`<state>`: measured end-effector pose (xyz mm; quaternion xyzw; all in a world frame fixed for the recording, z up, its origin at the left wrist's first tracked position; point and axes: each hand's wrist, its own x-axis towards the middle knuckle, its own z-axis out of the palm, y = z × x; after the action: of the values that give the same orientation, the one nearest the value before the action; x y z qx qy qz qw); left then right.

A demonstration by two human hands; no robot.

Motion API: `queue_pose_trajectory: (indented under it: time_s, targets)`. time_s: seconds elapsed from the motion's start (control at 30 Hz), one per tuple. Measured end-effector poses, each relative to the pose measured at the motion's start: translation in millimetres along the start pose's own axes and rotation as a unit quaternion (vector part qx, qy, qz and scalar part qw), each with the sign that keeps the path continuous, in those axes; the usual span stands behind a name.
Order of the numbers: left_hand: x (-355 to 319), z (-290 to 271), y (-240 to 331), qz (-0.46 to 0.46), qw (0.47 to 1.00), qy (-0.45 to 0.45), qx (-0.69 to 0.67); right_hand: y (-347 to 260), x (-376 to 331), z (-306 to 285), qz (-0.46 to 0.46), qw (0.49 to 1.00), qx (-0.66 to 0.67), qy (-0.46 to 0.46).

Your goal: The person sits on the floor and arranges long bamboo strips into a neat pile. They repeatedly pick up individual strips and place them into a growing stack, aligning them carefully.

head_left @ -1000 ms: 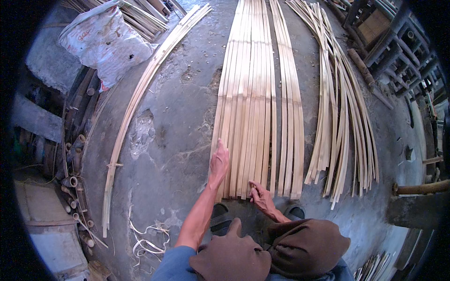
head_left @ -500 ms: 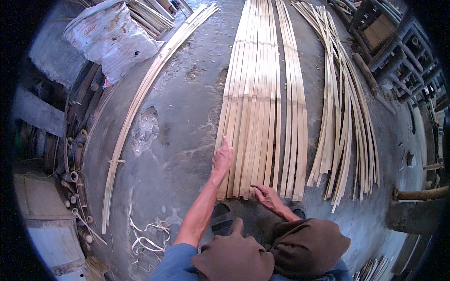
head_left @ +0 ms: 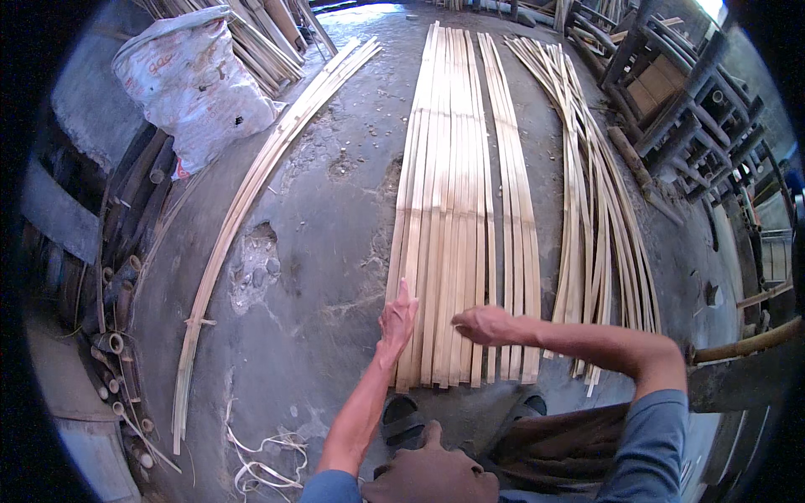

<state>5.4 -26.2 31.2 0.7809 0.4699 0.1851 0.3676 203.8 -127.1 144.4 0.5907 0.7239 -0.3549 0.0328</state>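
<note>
Long pale bamboo strips (head_left: pixel 444 251) lie side by side in a flat row on the floor, running away from me. My left hand (head_left: pixel 397 324) rests at the left edge of this row, index finger stretched along the outer strips and the other fingers bent and partly hidden. Over the row, toward its near ends, is my right hand (head_left: pixel 485 325), its fingers curled together; whatever they hold, if anything, is hidden. A narrower group of strips (head_left: pixel 514 226) lies just right of the row, with a slim gap between.
Farther right, a loose fan of strips (head_left: pixel 579 218) crosses over itself. To the left lies a long thin bundle (head_left: pixel 243 201), tied near its close end. Around are a white sack (head_left: pixel 193 84), bamboo tubes (head_left: pixel 109 342), curly shavings (head_left: pixel 268 461) and a dark rack (head_left: pixel 696 126).
My right hand has moved from the near strip ends to over the row, its elbow swinging out to the right. My view has tilted up, and the left hand remains at the row's left edge.
</note>
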Motion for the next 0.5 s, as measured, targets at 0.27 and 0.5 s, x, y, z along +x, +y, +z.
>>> queue_pose_trajectory:
  time_s: [0.27,0.5]
  targets:
    - [2,-19,-12,0.007,0.999,0.024,-0.03,-83,77,152,0.05,0.867,0.427,0.252]
    - [-2,-38,7,0.067,0.986,0.099,-0.113,-164,66,133,0.14,0.751,0.5,0.409]
